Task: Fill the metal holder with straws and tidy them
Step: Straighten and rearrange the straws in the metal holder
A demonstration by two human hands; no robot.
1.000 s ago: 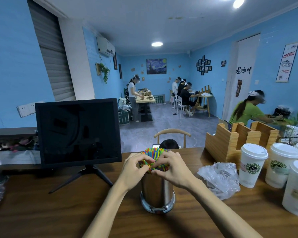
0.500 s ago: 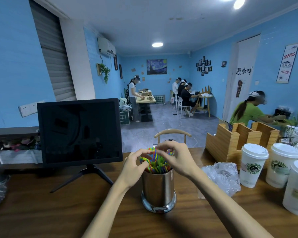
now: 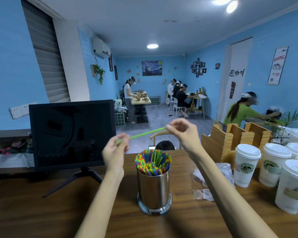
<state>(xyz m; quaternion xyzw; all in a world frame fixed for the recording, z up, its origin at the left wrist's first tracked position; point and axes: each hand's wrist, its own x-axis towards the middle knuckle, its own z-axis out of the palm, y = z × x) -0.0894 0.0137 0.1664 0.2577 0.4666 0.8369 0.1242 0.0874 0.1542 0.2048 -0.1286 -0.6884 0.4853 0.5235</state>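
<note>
- A moment ago both hands were down at the bundle of straws (image 3: 153, 160) in the metal holder (image 3: 154, 188). Now both hands are up in the air above it.
- One green straw (image 3: 147, 133) is out of the holder. It lies almost flat between the two hands, a little higher on the right.
- The left hand (image 3: 115, 150) pinches one end of the green straw. It is blurry, so I cannot see each finger well.
- The right hand (image 3: 182, 133) pinches the other end with its fingertips.
- I think this one straw stuck out or did not sit right, so it is pulled out to be put back neatly. The holder looks full, so the job looks nearly done.
- The metal holder stands on the brown tabletop (image 3: 41, 212), in the middle, under the hands.
- Count: one metal holder, one loose green straw, and too many straws in the holder to count.
- Also here: one black screen (image 3: 70, 133) on the left, one crumpled clear bag (image 3: 213, 182), one wooden rack (image 3: 230, 140), and at least six white lidded cups (image 3: 246, 165) on the right.
</note>
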